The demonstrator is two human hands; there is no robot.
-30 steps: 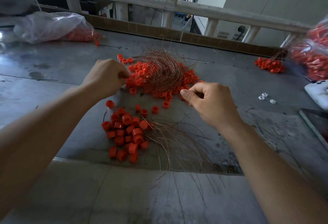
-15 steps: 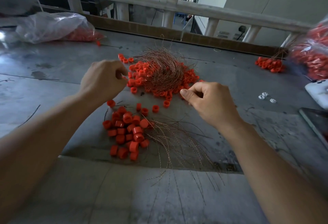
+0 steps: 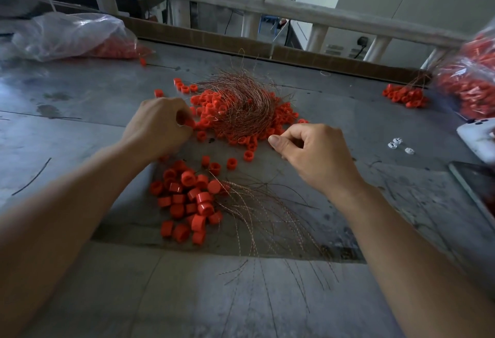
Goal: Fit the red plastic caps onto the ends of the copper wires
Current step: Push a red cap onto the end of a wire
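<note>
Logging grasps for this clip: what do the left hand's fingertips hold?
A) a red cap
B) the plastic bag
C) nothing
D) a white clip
A: the left hand pinches a red cap at its fingertips, right beside the far pile of caps and wires.

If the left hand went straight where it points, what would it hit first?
The left hand, pinching a red plastic cap, would likely meet the heap of such caps under tangled copper wires.
</note>
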